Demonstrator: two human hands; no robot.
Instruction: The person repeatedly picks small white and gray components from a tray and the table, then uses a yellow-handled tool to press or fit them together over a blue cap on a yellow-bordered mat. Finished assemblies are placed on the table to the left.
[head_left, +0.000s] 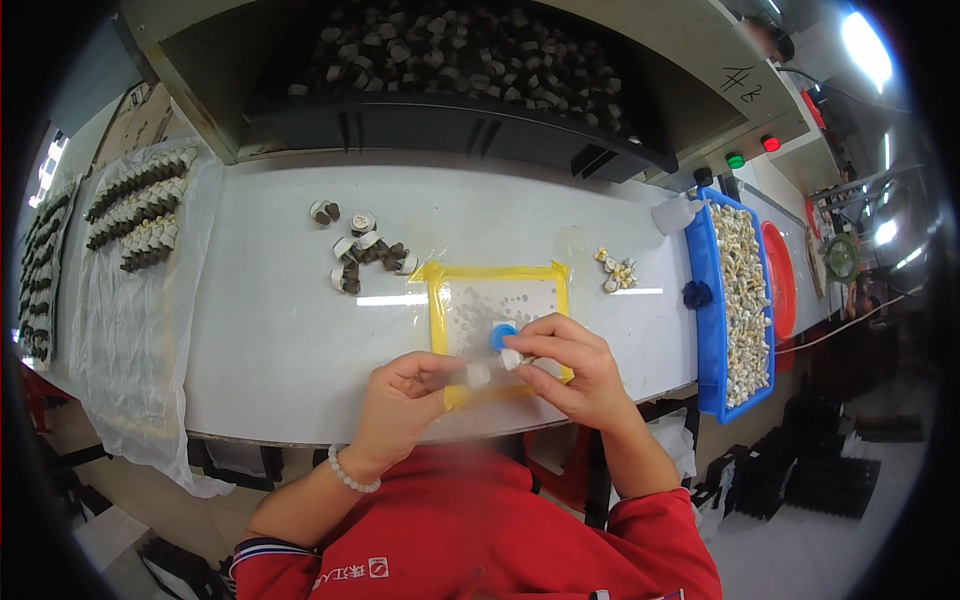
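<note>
Over the near edge of a yellow-taped sheet (452, 320), both hands are close together. My left hand (408, 395) is closed on a small white cap-like part (478, 375), smeared by motion. Thumb and fingers of my right hand (575, 370) pinch a small white piece (512, 359) with a yellowish end. Just beyond that piece, on the sheet, is a round blue cap (503, 337). Dark round spots dot the sheet around it. Left of the sheet lies a loose group of white-and-dark parts (368, 240); to its right sits a small pile of white-and-yellow pieces (616, 270).
A black bin (480, 125) full of white-and-dark parts spans the back. At the right stand a blue tray (712, 350) of small pieces, a white squeeze bottle (676, 215) and a red basin (777, 280). Rows of parts (150, 205) lie on plastic sheeting at the left.
</note>
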